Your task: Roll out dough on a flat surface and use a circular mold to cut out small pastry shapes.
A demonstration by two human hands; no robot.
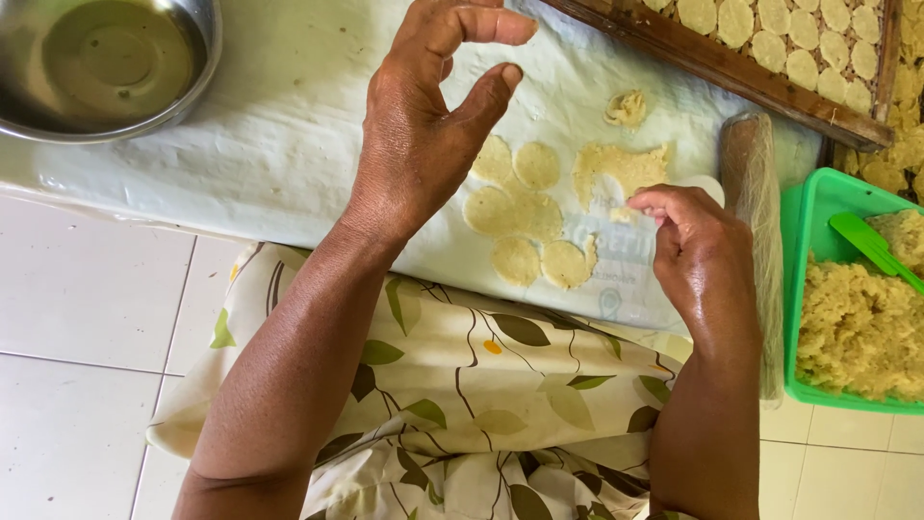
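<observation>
Right hand [698,241] pinched a soft dough scrap [624,214] beside the thin cut dough rounds [515,212] on the plastic-covered desk [279,125], left hand [423,125] hovered open, empty; rounds looked limp, tearable, best lifted by edges.

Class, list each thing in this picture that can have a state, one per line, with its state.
Left hand: raised, fingers spread, holding nothing.
Right hand: pinching a dough scrap.
Dough sheet: torn, partly cut away.
Dough rounds: cut, lying flat.
Metal bowl: holds liquid.
Green tub: filled with dough.
Wooden tray: lined with rounds.
</observation>
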